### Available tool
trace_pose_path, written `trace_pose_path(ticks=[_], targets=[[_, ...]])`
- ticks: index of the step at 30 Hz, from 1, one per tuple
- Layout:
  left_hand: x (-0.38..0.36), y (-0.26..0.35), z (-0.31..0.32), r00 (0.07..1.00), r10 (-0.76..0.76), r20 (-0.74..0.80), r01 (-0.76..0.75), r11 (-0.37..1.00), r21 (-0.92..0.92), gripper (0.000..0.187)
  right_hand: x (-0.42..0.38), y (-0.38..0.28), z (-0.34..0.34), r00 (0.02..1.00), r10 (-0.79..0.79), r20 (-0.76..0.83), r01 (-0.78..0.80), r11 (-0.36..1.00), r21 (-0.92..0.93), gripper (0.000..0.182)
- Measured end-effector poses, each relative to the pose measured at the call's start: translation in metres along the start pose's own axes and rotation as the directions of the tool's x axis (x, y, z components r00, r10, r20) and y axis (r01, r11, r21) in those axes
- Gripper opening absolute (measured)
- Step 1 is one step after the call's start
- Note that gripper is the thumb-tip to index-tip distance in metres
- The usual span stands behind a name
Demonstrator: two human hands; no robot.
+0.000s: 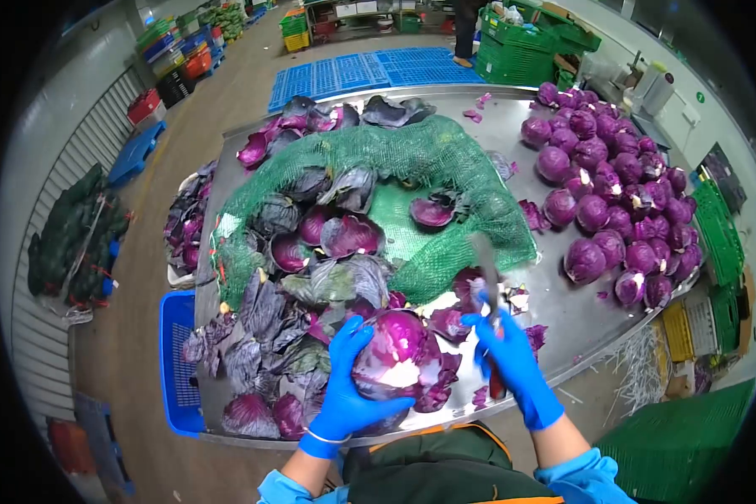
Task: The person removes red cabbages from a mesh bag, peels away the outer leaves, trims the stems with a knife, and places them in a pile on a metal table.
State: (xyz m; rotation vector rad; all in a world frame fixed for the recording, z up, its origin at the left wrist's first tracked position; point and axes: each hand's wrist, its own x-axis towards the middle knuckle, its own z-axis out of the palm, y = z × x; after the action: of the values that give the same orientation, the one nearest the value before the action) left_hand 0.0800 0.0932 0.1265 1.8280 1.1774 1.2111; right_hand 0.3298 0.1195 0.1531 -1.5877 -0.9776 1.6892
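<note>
My left hand [342, 403], in a blue glove, is curled around the side of a red cabbage [397, 340] near the table's front edge. Pale patches show on the cabbage, and loose outer leaves spread at its right side. In my right hand [512, 363], also gloved in blue, is a knife [489, 267] with its blade pointing up and away from me. Part of its red handle shows below the fingers. The blade is slightly blurred and apart from the cabbage. Dark cabbage leaves [260, 323] lie heaped to the left of my left hand.
A green mesh sack [470, 181] curves across the steel table [487, 139], with leaves inside its loop. Several peeled cabbages [592, 210] are piled at the right. A blue crate [176, 361] stands at the left edge. Blue pallets [353, 74] lie beyond; a person's leg [464, 34] shows behind.
</note>
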Motion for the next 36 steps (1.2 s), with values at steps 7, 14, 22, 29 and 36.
trace_pose_path(ticks=[7,14,22,29,36], targets=[[0.026,0.021,-0.020,0.882,-0.204,0.424,0.418,0.754,-0.507,0.109,0.006,0.033,0.015,0.962,-0.247,0.112,0.179,0.889,0.422,0.053],[-0.058,-0.046,0.059,0.904,-0.368,0.217,0.355,0.930,0.099,0.104,0.018,0.157,0.024,0.987,0.133,0.084,-0.147,0.972,0.185,0.054],[-0.032,-0.062,0.078,0.862,-0.448,0.238,0.379,0.880,0.285,0.093,0.007,0.148,0.005,0.856,-0.517,0.032,0.446,0.705,-0.552,0.045],[-0.039,-0.060,0.101,0.911,-0.364,0.196,0.332,0.927,0.175,0.086,-0.017,0.124,-0.003,0.878,-0.477,0.051,0.370,0.605,-0.706,0.044],[-0.040,-0.066,0.113,0.944,-0.305,0.127,0.265,0.929,0.259,0.089,-0.010,0.129,-0.008,0.903,-0.429,0.021,0.278,0.547,-0.790,0.042]])
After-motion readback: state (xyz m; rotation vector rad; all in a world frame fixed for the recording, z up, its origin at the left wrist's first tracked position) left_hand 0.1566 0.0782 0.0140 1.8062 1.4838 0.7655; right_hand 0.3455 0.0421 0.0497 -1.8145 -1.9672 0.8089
